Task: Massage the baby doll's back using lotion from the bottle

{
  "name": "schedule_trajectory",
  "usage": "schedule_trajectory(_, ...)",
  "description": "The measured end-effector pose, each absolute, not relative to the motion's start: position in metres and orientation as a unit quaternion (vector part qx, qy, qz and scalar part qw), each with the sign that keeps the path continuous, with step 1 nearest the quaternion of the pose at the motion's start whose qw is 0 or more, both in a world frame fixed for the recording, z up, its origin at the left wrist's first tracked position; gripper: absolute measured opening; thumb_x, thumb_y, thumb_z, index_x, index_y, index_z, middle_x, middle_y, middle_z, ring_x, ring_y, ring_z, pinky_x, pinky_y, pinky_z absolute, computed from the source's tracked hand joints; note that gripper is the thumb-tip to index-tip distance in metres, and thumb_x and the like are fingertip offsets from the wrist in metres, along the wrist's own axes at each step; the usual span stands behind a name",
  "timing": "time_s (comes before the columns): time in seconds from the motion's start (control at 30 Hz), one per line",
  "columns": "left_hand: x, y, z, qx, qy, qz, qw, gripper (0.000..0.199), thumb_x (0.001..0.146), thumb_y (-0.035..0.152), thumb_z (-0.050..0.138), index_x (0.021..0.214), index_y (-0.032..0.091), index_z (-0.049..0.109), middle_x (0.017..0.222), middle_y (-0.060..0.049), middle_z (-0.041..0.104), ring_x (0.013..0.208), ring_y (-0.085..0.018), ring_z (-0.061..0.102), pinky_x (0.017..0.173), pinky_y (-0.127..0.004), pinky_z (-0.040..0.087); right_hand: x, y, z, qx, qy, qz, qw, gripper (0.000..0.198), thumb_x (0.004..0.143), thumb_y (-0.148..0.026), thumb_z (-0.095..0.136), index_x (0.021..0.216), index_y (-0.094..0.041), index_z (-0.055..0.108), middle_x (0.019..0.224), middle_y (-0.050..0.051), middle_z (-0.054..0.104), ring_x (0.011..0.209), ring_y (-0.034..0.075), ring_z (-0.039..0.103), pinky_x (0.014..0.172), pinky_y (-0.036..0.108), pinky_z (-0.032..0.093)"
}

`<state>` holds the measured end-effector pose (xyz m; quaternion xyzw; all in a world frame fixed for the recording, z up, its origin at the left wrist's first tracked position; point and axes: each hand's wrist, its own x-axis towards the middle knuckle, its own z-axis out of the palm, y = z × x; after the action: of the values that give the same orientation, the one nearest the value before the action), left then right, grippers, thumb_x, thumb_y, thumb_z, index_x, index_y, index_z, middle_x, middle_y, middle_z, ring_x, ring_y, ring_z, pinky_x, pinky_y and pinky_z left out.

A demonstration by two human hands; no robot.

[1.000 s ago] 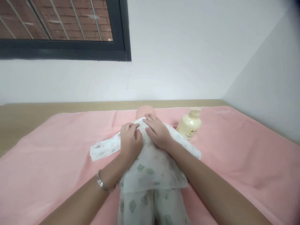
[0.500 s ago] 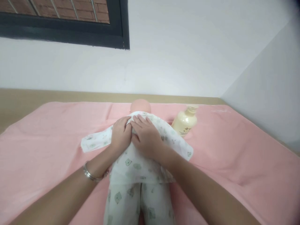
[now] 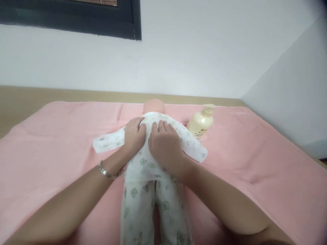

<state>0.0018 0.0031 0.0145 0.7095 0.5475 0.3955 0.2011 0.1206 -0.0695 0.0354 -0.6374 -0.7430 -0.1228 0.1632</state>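
Note:
A baby doll (image 3: pixel 154 106) with a smooth bald head lies stretched out on the pink sheet, its face out of sight. It wears a white printed top (image 3: pixel 145 166) and matching trousers (image 3: pixel 138 207), its sleeves spread to both sides. My left hand (image 3: pixel 134 135) rests open on the left side of the doll's upper body, its thumb pointing up the back or chest; I cannot tell which. Lying flat with fingers stretched, my right hand (image 3: pixel 165 143) is on the right side of the top. Neither hand holds anything.
A pale yellow pump bottle (image 3: pixel 200 123) leans tilted beside the doll's right-hand sleeve. The pink sheet (image 3: pixel 250 170) covers a wooden-edged surface (image 3: pixel 22 98) against a white wall. A dark window frame (image 3: pixel 76 22) is at upper left.
My hands have moved apart: the right one has slid to the right across the top, while the left stays at the left side. The view has tilted down slightly.

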Motion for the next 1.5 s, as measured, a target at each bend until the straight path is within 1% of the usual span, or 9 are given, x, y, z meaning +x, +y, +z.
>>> schedule_trajectory(0.27, 0.002, 0.004, 0.013, 0.714, 0.543, 0.393, 0.203, 0.051, 0.083, 0.031, 0.036, 0.118, 0.013, 0.067, 0.126, -0.012, 0.068, 0.121, -0.029, 0.059, 0.112, -0.050, 0.044, 0.156, -0.025, 0.030, -0.607, -0.760, 0.056, 0.226, 0.058, 0.100, -0.030, 0.036, 0.151, -0.003, 0.039, 0.161, 0.017, 0.028, 0.152, 0.029, 0.025, 0.127, 0.052, 0.020)
schedule_trajectory(0.5, 0.002, 0.004, 0.008, 0.721, 0.542, 0.388, 0.192, 0.050, 0.084, 0.030, 0.037, 0.118, 0.012, 0.068, 0.128, -0.012, 0.068, 0.121, -0.027, 0.059, 0.115, -0.046, 0.042, 0.128, -0.055, 0.029, -0.630, -0.740, -0.037, 0.234, 0.056, 0.098, -0.026, 0.040, 0.145, 0.004, 0.047, 0.149, 0.026, 0.045, 0.142, 0.037, 0.039, 0.121, 0.051, 0.031)
schedule_trajectory(0.63, 0.000, 0.006, 0.011, 0.728, 0.539, 0.382, 0.185, 0.046, 0.086, 0.028, 0.035, 0.115, 0.013, 0.068, 0.122, -0.011, 0.069, 0.115, -0.025, 0.061, 0.112, -0.044, 0.045, 0.123, -0.060, 0.028, -0.543, -0.801, -0.023, 0.250, 0.051, 0.097, -0.017, 0.033, 0.140, -0.001, 0.055, 0.151, 0.018, 0.047, 0.146, 0.029, 0.036, 0.126, 0.048, 0.024)
schedule_trajectory(0.77, 0.005, -0.003, 0.019, 0.765, 0.539, 0.330, 0.123, 0.043, 0.090, 0.022, 0.030, 0.110, 0.010, 0.066, 0.114, -0.015, 0.069, 0.110, -0.027, 0.062, 0.106, -0.048, 0.048, 0.147, -0.032, 0.026, -0.531, -0.808, 0.062, 0.246, 0.050, 0.099, -0.025, 0.035, 0.145, -0.010, 0.051, 0.157, 0.010, 0.039, 0.150, 0.026, 0.031, 0.126, 0.053, 0.021)
schedule_trajectory(0.9, 0.019, -0.030, 0.021, 0.826, 0.484, 0.286, 0.021, 0.051, 0.092, 0.017, 0.028, 0.131, -0.002, 0.056, 0.140, -0.024, 0.055, 0.137, -0.033, 0.048, 0.120, -0.052, 0.036, 0.165, -0.015, 0.025, -0.592, -0.760, 0.080, 0.257, 0.056, 0.102, -0.031, 0.032, 0.152, -0.007, 0.038, 0.161, 0.016, 0.028, 0.152, 0.029, 0.023, 0.125, 0.054, 0.021)
schedule_trajectory(1.07, 0.025, -0.037, 0.018, 0.837, 0.469, 0.272, 0.067, 0.057, 0.094, 0.017, 0.027, 0.145, -0.004, 0.041, 0.156, -0.021, 0.039, 0.151, -0.031, 0.032, 0.129, -0.049, 0.024, 0.151, -0.035, 0.034, -0.644, -0.737, -0.034, 0.200, 0.042, 0.103, -0.023, 0.030, 0.124, -0.002, 0.059, 0.128, 0.021, 0.062, 0.126, 0.033, 0.054, 0.109, 0.048, 0.043)
schedule_trajectory(1.23, 0.014, -0.012, 0.025, 0.787, 0.539, 0.270, 0.132, 0.056, 0.096, 0.030, 0.032, 0.143, 0.002, 0.045, 0.152, -0.020, 0.045, 0.144, -0.034, 0.040, 0.123, -0.054, 0.032, 0.132, -0.062, 0.043, -0.642, -0.739, -0.144, 0.146, 0.038, 0.101, -0.017, 0.030, 0.102, -0.005, 0.067, 0.096, 0.018, 0.068, 0.099, 0.031, 0.064, 0.089, 0.041, 0.051)
schedule_trajectory(1.37, 0.013, -0.011, 0.024, 0.790, 0.540, 0.274, 0.098, 0.049, 0.096, 0.031, 0.034, 0.130, 0.003, 0.055, 0.142, -0.021, 0.055, 0.135, -0.034, 0.050, 0.119, -0.054, 0.037, 0.141, -0.049, 0.036, -0.633, -0.747, -0.060, 0.195, 0.040, 0.100, -0.019, 0.033, 0.116, -0.010, 0.068, 0.121, 0.017, 0.066, 0.118, 0.030, 0.060, 0.100, 0.041, 0.050)
schedule_trajectory(1.5, 0.021, -0.036, 0.020, 0.839, 0.474, 0.267, 0.021, 0.047, 0.094, 0.019, 0.030, 0.127, 0.002, 0.057, 0.142, -0.023, 0.055, 0.142, -0.034, 0.044, 0.124, -0.056, 0.031, 0.161, -0.022, 0.023, -0.609, -0.753, 0.033, 0.247, 0.053, 0.100, -0.023, 0.028, 0.145, -0.003, 0.048, 0.153, 0.017, 0.043, 0.146, 0.028, 0.037, 0.123, 0.048, 0.030)
